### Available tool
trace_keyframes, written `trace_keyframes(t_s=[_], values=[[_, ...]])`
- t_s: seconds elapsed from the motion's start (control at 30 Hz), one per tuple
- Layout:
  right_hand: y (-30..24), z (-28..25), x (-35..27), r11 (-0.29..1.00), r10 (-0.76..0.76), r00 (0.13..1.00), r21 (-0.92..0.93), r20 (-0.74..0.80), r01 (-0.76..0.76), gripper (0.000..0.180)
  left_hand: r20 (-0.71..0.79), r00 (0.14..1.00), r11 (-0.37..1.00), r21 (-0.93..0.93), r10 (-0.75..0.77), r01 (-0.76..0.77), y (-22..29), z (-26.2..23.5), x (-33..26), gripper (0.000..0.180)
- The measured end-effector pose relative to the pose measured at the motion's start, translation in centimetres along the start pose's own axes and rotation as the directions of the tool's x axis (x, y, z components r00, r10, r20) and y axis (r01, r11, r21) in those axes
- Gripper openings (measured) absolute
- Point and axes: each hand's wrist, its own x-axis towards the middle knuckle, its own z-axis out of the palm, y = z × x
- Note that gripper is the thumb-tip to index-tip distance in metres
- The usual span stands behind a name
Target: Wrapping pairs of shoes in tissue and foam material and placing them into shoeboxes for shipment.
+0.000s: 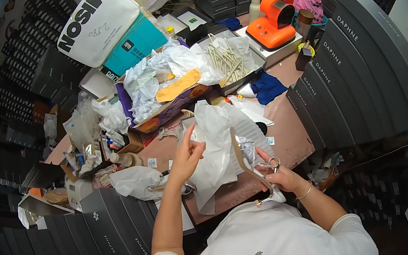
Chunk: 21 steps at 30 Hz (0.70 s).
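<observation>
Fingers of the right hand (pixel 284 173) are closed around a silver high-heeled shoe (pixel 251 165) at lower centre, while the left hand (pixel 187 156) rests spread and loose on the white tissue paper (pixel 217 146) beside it, one finger raised. Wrapping goes best, I judge, with the sheet flattened first and the heel kept off its edge. Grey shoe boxes (pixel 357 69) crowd the right of the frame, a purple box of crumpled paper (pixel 167 88) sits above centre, and an orange tape dispenser (pixel 273 24) stands at upper right, leaving little bare counter (pixel 288 136).
</observation>
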Motion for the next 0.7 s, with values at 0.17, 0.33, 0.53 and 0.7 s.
trace_keyframes(t_s=[0.17, 0.33, 0.53, 0.7], values=[[-2.5, -1.0, -1.8, 0.913, -0.1, 0.994, 0.396, -0.031, 0.104, 0.088, 0.161, 0.952, 0.843, 0.518, -0.262, 0.144, 1.3, 1.5, 11.8, 0.06], [-1.9, -6.8, -3.4, 0.655, -0.181, 0.982, 0.752, 0.056, 0.078, 0.069, 0.423, 0.895, 0.945, 0.327, -0.141, -0.006, 6.4, 1.7, 6.8, 0.025], [-3.0, -8.3, -2.2, 0.558, -0.149, 0.982, 0.83, 0.116, -0.013, 0.067, -0.167, 0.963, 0.503, 0.864, 0.213, 0.038, 15.9, -8.4, -1.3, 0.026], [-1.6, -7.2, -1.2, 0.553, -0.221, 0.964, 0.833, 0.148, -0.001, 0.069, -0.139, 0.881, 0.664, 0.712, 0.453, -0.23, 21.4, -3.2, -4.6, 0.035]])
